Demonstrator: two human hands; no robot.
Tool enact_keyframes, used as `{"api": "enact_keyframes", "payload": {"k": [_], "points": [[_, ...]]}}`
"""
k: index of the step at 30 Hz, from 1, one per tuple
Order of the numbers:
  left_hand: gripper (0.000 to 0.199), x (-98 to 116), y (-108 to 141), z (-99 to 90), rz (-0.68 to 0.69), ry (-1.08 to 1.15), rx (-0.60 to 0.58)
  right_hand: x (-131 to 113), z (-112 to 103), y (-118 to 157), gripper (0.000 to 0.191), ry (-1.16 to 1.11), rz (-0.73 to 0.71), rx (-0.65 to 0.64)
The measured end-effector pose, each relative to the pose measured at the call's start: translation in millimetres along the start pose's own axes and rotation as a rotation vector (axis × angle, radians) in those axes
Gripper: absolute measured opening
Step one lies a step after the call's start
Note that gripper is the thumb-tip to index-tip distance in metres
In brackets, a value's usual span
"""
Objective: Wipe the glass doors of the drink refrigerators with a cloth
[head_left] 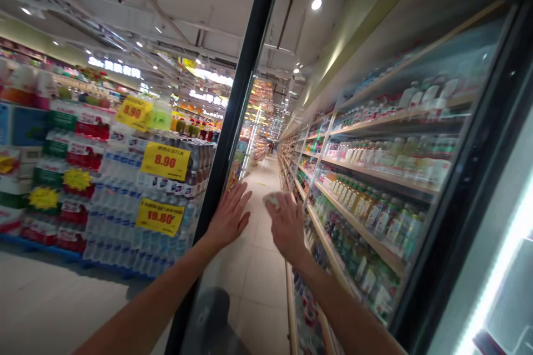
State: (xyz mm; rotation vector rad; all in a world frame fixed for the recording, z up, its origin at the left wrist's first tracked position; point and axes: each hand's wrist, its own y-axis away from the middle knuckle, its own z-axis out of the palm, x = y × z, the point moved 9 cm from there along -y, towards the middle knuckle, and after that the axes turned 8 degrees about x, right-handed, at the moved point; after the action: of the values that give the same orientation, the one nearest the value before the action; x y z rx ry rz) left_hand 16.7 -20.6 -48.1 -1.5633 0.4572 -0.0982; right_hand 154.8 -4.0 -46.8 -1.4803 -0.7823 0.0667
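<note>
A glass door point(250, 288) with a black frame point(237, 105) stands open before me, tilted in view. My left hand point(228, 216) lies against the door's left edge, its fingers spread and nothing in its palm that I can see. To its right, my right hand point(287, 227) is raised in front of the glass, its fingers curled round a crumpled whitish cloth point(272, 199). The cloth is small and partly blurred, mostly covered by the fingers.
Shelves of bottled drinks point(375, 211) show in the glass on the right. Left of the door are stacked water bottles point(116, 205) with yellow price signs point(165, 161). A bright light strip point(495, 283) runs along the cooler at the far right.
</note>
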Motion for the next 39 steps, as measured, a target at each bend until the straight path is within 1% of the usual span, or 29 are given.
{"api": "enact_keyframes", "payload": {"k": [2,3,4,5,7,8,9,10,11,14,15,16,17,18,20,21,22,23,24,26,27,28,29,30,32,34,35,37,39], "points": [[0.065,-0.7,-1.9,-12.3,-0.048,0.053,0.016,-34.4,9.0,9.0,0.048,-0.084,-0.191,-0.062],[0.066,-1.4,-3.3,-19.3,-0.079,0.077,0.035,-44.2,11.4,5.6,0.048,-0.108,-0.249,-0.069],[0.067,-2.2,-5.0,-26.4,-0.112,0.098,0.058,-46.7,12.6,-5.0,0.047,-0.114,-0.258,-0.058],[0.068,-3.0,-6.6,-33.2,-0.143,0.114,0.084,-42.4,13.0,-21.7,0.046,-0.102,-0.218,-0.036],[0.068,-4.8,-9.5,-45.0,-0.196,0.129,0.133,-24.3,12.4,-59.5,0.046,-0.055,-0.054,0.014],[0.068,-5.6,-10.5,-50.0,-0.212,0.130,0.155,-17.0,12.4,-73.4,0.047,-0.033,0.031,0.025],[0.068,-5.8,-11.1,-54.5,-0.217,0.129,0.173,-15.5,13.1,-81.3,0.047,-0.023,0.080,0.026],[0.068,-5.5,-11.4,-58.6,-0.211,0.125,0.187,-21.8,14.1,-82.9,0.047,-0.030,0.076,0.020],[0.068,-4.6,-11.4,-61.9,-0.194,0.119,0.193,-35.5,15.9,-78.7,0.046,-0.052,0.013,0.002],[0.069,-0.8,-9.8,-66.8,-0.126,0.100,0.176,-88.8,18.3,-48.9,0.041,-0.155,-0.347,-0.045],[0.069,0.1,-9.0,-67.0,-0.111,0.093,0.166,-96.4,17.5,-44.3,0.040,-0.172,-0.432,-0.047],[0.069,0.9,-8.3,-66.6,-0.100,0.087,0.155,-93.6,16.0,-48.5,0.039,-0.169,-0.452,-0.037],[0.069,1.6,-7.7,-65.8,-0.095,0.082,0.146,-80.5,13.4,-61.9,0.038,-0.145,-0.401,-0.014],[0.069,2.2,-7.4,-64.9,-0.095,0.077,0.142,-59.8,9.3,-81.3,0.038,-0.108,-0.305,0.018],[0.068,3.4,-8.3,-63.3,-0.105,0.070,0.145,-7.5,-1.0,-120.9,0.041,-0.014,-0.037,0.076],[0.067,3.9,-10.1,-62.3,-0.118,0.072,0.147,11.0,-5.3,-134.0,0.043,0.011,0.034,0.086],[0.067,4.6,-13.0,-60.9,-0.133,0.079,0.149,23.4,-8.5,-141.0,0.045,0.028,0.075,0.084],[0.066,5.6,-17.5,-59.7,-0.150,0.090,0.154,26.7,-10.2,-141.8,0.046,0.029,0.063,0.071],[0.065,6.9,-23.7,-58.3,-0.171,0.106,0.163,22.3,-10.1,-136.7,0.048,0.017,0.013,0.049],[0.063,12.4,-41.2,-54.2,-0.202,0.159,0.188,1.1,-6.9,-114.6,0.049,-0.023,-0.121,0.002],[0.061,18.0,-52.3,-50.9,-0.196,0.198,0.198,-9.2,-4.9,-102.3,0.049,-0.038,-0.165,-0.011],[0.058,25.0,-64.1,-46.5,-0.182,0.241,0.206,-15.7,-3.9,-92.3,0.049,-0.047,-0.178,-0.007],[0.055,32.0,-75.8,-41.2,-0.169,0.284,0.212,-17.0,-4.8,-85.7,0.049,-0.045,-0.157,0.020],[0.054,37.3,-86.4,-35.6,-0.174,0.321,0.225,-12.6,-8.0,-81.9,0.050,-0.033,-0.110,0.061],[0.053,42.1,-101.3,-25.1,-0.231,0.358,0.273,10.7,-20.0,-77.7,0.052,0.012,0.008,0.144],[0.053,46.0,-108.1,-15.5,-0.268,0.336,0.306,47.4,-36.7,-70.7,0.056,0.073,0.104,0.181],[0.051,50.1,-109.7,-10.8,-0.251,0.306,0.300,70.1,-45.6,-64.6,0.058,0.111,0.155,0.178],[0.045,62.2,-110.8,-3.0,-0.149,0.222,0.258,117.9,-65.7,-46.9,0.058,0.199,0.269,0.181],[0.037,75.2,-110.4,1.7,0.001,0.153,0.205,158.3,-83.3,-25.9,0.055,0.270,0.382,0.196]]}}
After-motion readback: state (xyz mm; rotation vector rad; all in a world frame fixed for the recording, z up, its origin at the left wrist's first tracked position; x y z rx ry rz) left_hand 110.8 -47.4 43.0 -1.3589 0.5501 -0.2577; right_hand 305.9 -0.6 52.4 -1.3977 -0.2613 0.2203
